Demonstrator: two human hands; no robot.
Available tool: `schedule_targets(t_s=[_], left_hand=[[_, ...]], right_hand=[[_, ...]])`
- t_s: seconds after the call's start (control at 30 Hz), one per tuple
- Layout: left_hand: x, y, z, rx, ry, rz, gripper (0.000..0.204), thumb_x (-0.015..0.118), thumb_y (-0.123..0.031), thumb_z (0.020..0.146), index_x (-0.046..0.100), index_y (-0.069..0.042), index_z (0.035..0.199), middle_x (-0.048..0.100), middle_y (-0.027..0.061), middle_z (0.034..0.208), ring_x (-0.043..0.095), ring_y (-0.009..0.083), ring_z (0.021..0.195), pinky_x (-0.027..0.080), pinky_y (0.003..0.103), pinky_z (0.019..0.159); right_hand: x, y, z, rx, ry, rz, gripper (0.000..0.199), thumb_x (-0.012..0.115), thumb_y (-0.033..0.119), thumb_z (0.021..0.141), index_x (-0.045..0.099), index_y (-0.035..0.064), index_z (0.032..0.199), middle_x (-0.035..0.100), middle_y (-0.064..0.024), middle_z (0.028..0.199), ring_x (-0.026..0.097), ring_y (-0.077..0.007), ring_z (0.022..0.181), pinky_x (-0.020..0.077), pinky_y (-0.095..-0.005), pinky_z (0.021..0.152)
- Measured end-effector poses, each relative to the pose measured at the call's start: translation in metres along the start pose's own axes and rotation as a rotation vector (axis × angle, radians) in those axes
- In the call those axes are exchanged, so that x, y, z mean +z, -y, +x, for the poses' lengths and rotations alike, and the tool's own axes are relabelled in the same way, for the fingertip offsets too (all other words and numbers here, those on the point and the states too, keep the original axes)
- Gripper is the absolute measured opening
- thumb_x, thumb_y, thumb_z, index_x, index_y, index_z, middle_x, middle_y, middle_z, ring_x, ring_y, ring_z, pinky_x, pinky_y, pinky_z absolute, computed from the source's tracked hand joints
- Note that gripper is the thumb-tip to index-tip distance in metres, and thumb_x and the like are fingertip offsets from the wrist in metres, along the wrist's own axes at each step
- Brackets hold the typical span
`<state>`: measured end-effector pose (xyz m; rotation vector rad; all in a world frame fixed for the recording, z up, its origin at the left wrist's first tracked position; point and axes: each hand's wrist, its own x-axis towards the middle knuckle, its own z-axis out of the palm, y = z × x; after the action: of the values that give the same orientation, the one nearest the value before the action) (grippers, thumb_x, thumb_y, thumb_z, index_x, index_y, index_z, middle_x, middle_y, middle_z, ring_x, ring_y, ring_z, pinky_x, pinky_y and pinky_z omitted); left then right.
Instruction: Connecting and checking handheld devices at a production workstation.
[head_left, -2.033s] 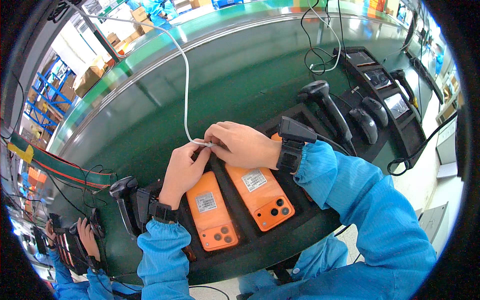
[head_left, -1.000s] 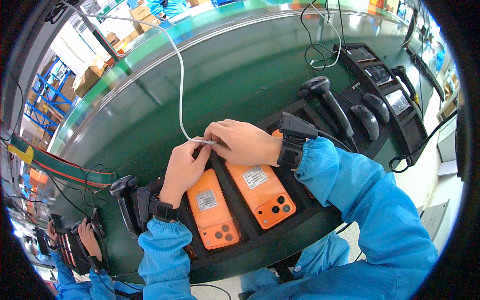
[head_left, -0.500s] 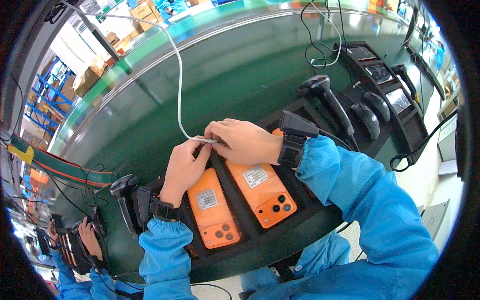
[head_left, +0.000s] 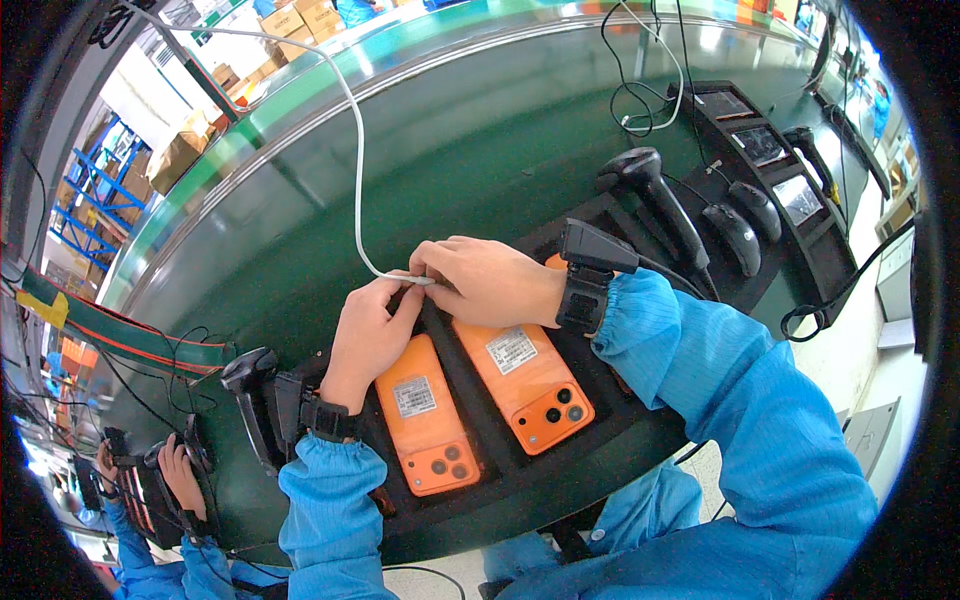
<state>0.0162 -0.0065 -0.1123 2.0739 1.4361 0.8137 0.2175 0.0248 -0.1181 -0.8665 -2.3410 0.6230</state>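
Note:
A white cable (head_left: 359, 180) hangs down to my two hands, which meet above the far ends of two orange phones. My left hand (head_left: 372, 327) is closed, thumb and fingers pinching the cable close to its end. Touching it, my right hand (head_left: 492, 283) is closed at the cable's tip; its fingertips are partly hidden. The left phone (head_left: 412, 425) and the right phone (head_left: 517, 385) lie back up in a black tray (head_left: 500, 478), cameras toward me, each with a white label. Beneath my right wrist, a bit of another orange thing shows.
Black handheld scanners stand at right (head_left: 660, 205) and left (head_left: 252, 400) on the green table (head_left: 480, 150). Two dark rounded devices (head_left: 735, 238) sit beside a black compartment tray (head_left: 815, 255). Another person's hand (head_left: 180, 478) works at lower left. Loose cables (head_left: 640, 110) lie at the back.

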Motion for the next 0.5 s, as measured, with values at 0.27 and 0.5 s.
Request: schedule_targets(t_s=[0.27, 0.5], left_hand=[[0.0008, -0.0005, 0.0006, 0.012, -0.001, 0.009, 0.023, 0.062, -0.016, 0.095, 0.07, 0.002, 0.106, 0.071, 0.0219, 0.098, 0.069, 0.0379, 0.088, 0.053, 0.039, 0.077], [-0.0006, -0.0021, -0.0006, 0.021, 0.01, 0.025, 0.023, 0.061, -0.012, 0.097, 0.069, 0.004, 0.111, 0.072, 0.0151, 0.09, 0.066, 0.019, 0.077, 0.051, 0.032, 0.073]], right_hand=[[-0.0021, 0.0016, -0.0012, 0.004, -0.003, -0.008, 0.021, 0.057, 0.016, 0.094, 0.056, 0.0026, 0.11, 0.066, -0.0171, 0.1, 0.063, -0.0364, 0.102, 0.0505, -0.0452, 0.09], [-0.0003, 0.0006, 0.0, 0.0, -0.002, -0.011, 0.021, 0.057, 0.016, 0.094, 0.055, 0.0029, 0.11, 0.066, -0.017, 0.1, 0.063, -0.0362, 0.102, 0.0504, -0.0452, 0.09]])
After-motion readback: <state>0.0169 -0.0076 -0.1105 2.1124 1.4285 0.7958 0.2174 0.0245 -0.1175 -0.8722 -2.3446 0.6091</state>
